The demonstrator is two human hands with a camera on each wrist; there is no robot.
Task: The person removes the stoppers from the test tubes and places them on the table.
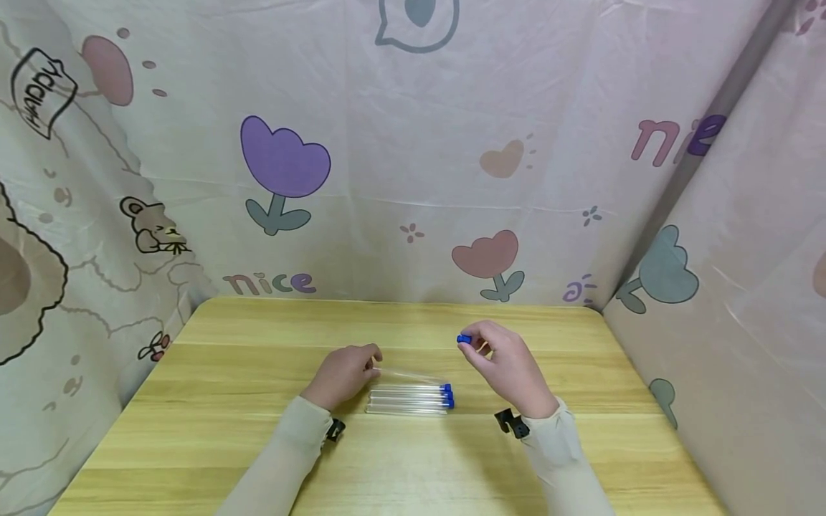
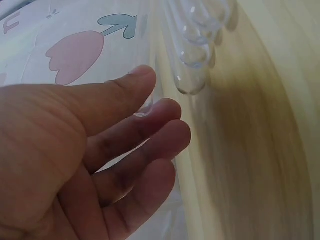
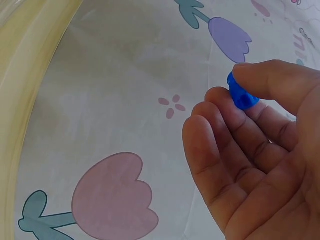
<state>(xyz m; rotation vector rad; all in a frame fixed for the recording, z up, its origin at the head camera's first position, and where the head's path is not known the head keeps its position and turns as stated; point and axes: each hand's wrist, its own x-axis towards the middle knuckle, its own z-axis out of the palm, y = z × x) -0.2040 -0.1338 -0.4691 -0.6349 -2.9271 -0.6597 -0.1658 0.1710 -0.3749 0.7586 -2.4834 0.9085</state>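
My left hand pinches a clear test tube near its rounded end, between thumb and index finger. In the left wrist view this tube shows faintly beside the thumb, with the other fingers loosely bent. No cap shows on its far end, which points right. My right hand is raised to the right of the tubes and pinches a small blue cap between thumb and fingertips. The cap stands clear of any tube in the right wrist view. Just in front of the held tube lie several clear test tubes with blue caps.
The wooden table reaches back to a hanging cloth printed with flowers and words. More printed cloth hangs along the right side, and also along the left. The capped tubes lie side by side between my hands.
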